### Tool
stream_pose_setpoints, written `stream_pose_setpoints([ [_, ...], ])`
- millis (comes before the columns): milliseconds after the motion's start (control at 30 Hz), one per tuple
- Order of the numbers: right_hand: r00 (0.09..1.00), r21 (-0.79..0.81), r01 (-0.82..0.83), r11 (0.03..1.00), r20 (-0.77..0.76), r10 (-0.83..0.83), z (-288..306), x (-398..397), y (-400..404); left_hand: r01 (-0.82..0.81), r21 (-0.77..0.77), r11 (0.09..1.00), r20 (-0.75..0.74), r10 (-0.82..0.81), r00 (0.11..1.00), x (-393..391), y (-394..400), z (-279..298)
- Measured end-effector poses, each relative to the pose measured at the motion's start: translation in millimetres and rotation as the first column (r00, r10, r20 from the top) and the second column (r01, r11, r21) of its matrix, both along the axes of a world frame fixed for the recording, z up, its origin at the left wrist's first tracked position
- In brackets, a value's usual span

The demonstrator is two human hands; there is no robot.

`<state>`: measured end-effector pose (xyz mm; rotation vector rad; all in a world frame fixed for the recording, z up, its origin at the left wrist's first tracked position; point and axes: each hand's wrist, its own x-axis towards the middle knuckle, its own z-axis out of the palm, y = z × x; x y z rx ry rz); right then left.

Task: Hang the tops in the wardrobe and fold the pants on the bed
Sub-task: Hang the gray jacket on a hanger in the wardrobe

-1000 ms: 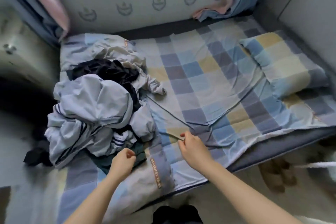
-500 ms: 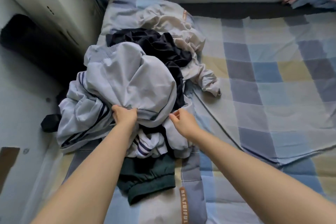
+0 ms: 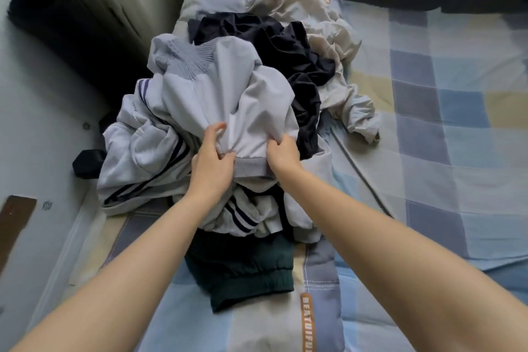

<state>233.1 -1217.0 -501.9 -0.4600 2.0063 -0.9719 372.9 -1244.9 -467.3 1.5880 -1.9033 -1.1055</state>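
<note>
Since a moment ago: both my hands have closed in from the top of the pile onto the ribbed hem of the pale grey top [image 3: 228,88], and my view has dropped nearer to the heap.
Where it lies: the pale grey top sits on top of the clothes pile [image 3: 217,128] at the left end of the bed [image 3: 457,151], over a black garment [image 3: 285,48] and a striped one [image 3: 148,151]; dark green pants [image 3: 243,271] poke out nearest me.
How it will handle: light, soft and floppy, I judge (it will sag and drag its neighbours unless lifted high).
Where to hold: the ribbed hem [image 3: 251,164], the firmest edge in reach.
Left hand [image 3: 211,163]: fingers curled, bunching cloth just above the hem.
Right hand [image 3: 283,153]: fingers pinching the hem's other end, close beside the left.
Arms: both stretched forward and bare, converging on the pile.
</note>
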Motion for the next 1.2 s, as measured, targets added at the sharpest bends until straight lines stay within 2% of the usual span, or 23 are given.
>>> stream_pose_setpoints([
  [67,1.0,-0.051,0.014,0.999,0.013,-0.013,18,4,30,0.025,0.041,0.999,0.037,-0.026,0.999,8,22,11],
  [200,0.998,-0.093,0.055,0.994,0.042,-0.051,56,7,105,0.049,0.215,0.976,0.036,-0.058,0.998,26,68,46],
  [300,0.989,-0.152,0.134,0.979,0.086,-0.122,99,5,140,0.116,0.198,0.973,-0.037,-0.111,0.993,31,95,95],
  [400,0.98,-0.215,0.186,0.959,0.106,-0.167,162,-1,162,0.208,0.117,0.971,-0.028,-0.206,0.978,28,118,156],
  [500,0.985,-0.27,0.169,0.948,0.083,-0.151,230,-2,184,0.24,-0.047,0.97,0.065,-0.237,0.969,24,138,210],
  [567,0.991,-0.313,0.132,0.94,0.032,-0.128,278,-3,203,0.258,-0.169,0.951,0.066,-0.25,0.966,22,148,246],
  [700,0.988,-0.462,0.09,0.882,-0.069,-0.136,376,-3,246,0.325,-0.356,0.876,0.0,-0.347,0.938,15,170,317],
  [833,0.958,-0.53,0.167,0.831,-0.112,-0.263,455,-2,305,0.348,-0.489,0.8,-0.093,-0.445,0.891,-2,207,391],
  [933,0.945,-0.496,0.222,0.84,-0.103,-0.31,486,-5,341,0.342,-0.522,0.781,-0.158,-0.483,0.862,-18,233,429],
  [1000,0.956,-0.443,0.186,0.877,-0.123,-0.265,501,-5,374,0.329,-0.515,0.792,-0.204,-0.486,0.85,-30,254,447],
  [1033,0.965,-0.403,0.118,0.908,-0.169,-0.2,508,-3,388,0.316,-0.5,0.806,-0.231,-0.476,0.849,-36,263,455],
  [1100,0.926,-0.255,-0.05,0.966,-0.373,-0.051,518,5,421,0.342,-0.48,0.808,-0.27,-0.507,0.818,-47,286,469],
  [1167,0.785,-0.118,-0.105,0.987,-0.619,0.01,523,8,454,0.435,-0.526,0.731,-0.254,-0.623,0.74,-59,311,484],
  [1200,0.695,-0.082,-0.078,0.994,-0.719,-0.005,528,7,473,0.48,-0.557,0.678,-0.23,-0.681,0.695,-66,325,491],
])
